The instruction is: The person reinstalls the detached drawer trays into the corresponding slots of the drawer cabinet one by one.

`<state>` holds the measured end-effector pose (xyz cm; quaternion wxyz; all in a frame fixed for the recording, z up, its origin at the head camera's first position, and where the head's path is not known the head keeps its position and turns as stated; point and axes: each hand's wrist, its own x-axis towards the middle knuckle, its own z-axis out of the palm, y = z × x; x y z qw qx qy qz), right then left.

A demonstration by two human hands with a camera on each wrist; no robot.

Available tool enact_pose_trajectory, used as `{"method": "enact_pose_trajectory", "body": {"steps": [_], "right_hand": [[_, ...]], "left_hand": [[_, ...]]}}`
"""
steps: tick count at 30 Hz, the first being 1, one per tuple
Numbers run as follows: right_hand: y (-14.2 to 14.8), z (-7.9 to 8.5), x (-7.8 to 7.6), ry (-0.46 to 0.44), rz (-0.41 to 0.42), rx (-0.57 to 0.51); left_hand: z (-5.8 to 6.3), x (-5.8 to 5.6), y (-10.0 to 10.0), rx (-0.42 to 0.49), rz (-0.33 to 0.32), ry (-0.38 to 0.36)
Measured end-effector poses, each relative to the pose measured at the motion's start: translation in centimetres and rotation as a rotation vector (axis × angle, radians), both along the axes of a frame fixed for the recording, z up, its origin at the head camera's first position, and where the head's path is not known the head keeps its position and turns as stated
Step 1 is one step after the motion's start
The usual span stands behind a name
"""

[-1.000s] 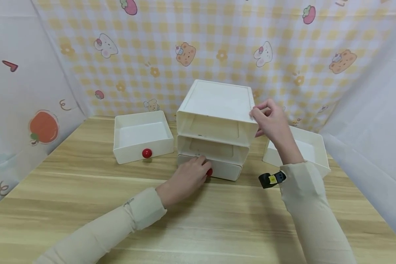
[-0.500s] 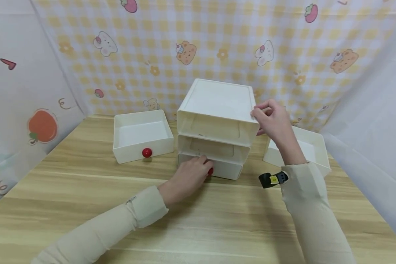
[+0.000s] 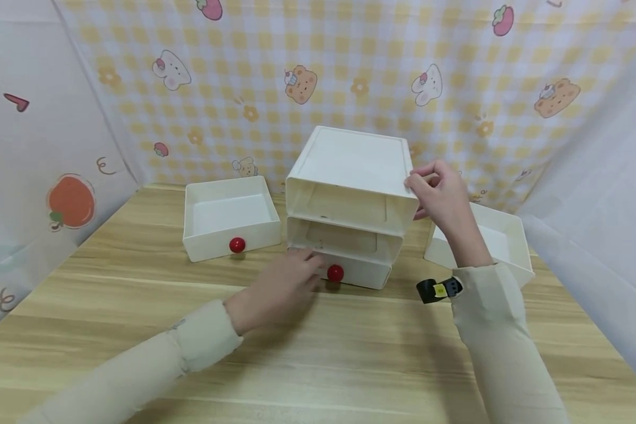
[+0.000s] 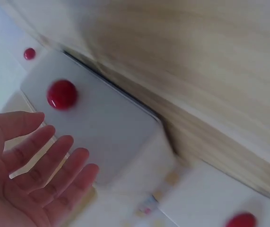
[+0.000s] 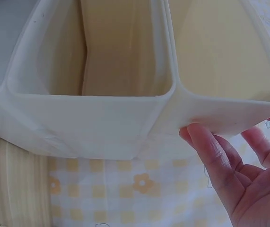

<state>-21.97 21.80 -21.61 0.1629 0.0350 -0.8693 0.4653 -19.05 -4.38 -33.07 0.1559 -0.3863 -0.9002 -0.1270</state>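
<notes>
A white drawer cabinet point(image 3: 357, 159) stands mid-table, its upper two compartments without drawers. The bottom drawer point(image 3: 361, 271), with a round red knob point(image 3: 335, 273), sits in the lowest compartment, its front about level with the frame. My left hand point(image 3: 275, 287) is just left of that knob and blurred; in the left wrist view its loosely spread fingers point(image 4: 68, 175) are apart from the knob and hold nothing. At the cabinet's upper right edge, my right hand point(image 3: 441, 191) touches the top compartment, with extended fingers point(image 5: 215, 158) against the side wall.
One loose white drawer point(image 3: 232, 229) with a red knob rests on the wooden table point(image 3: 350, 359) left of the cabinet. Another white drawer point(image 3: 500, 235) lies to the right, partly behind my right forearm. A patterned cloth point(image 3: 350, 65) hangs behind.
My left hand has come off the red knob and moved left, uncovering the knob. The right hand stays at the cabinet's upper right edge.
</notes>
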Motion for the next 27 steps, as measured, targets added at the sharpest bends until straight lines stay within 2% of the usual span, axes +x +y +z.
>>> {"method": "enact_pose_trajectory", "body": {"steps": [3, 5, 7, 10, 14, 17, 20, 22, 24, 27], "right_hand": [[0.0, 0.0, 0.0, 0.0, -0.002, -0.004], [-0.1, -0.1, 0.0, -0.005, -0.004, -0.01], [-0.1, -0.1, 0.0, -0.01, -0.007, -0.015], [-0.1, 0.0, -0.1, -0.016, -0.008, -0.022], [0.0, 0.0, 0.0, -0.018, -0.006, -0.019], [0.0, 0.1, 0.0, -0.016, -0.007, -0.016], [0.0, 0.1, 0.0, -0.007, -0.004, -0.02], [0.0, 0.1, -0.1, 0.001, 0.0, -0.025], [0.0, 0.1, -0.1, 0.007, 0.003, -0.028], [0.0, 0.1, -0.1, 0.007, 0.002, -0.031]], "left_hand": [[0.2, -0.3, -2.1, 0.01, 0.046, 0.012], [0.2, -0.5, -3.7, 0.006, 0.098, 0.047], [0.3, -0.9, -5.3, 0.012, 0.146, 0.083], [0.4, -1.8, -7.8, 0.03, 0.211, 0.096], [1.0, -3.5, -11.0, 0.043, 0.336, 0.085], [1.2, -5.0, -13.5, 0.101, 0.438, 0.023], [1.2, -6.5, -16.0, 0.187, 0.536, -0.088], [1.0, -7.5, -17.6, 0.255, 0.581, -0.203], [0.9, -8.3, -19.1, 0.318, 0.606, -0.357], [0.6, -9.2, -20.9, 0.475, 0.608, -0.661]]}}
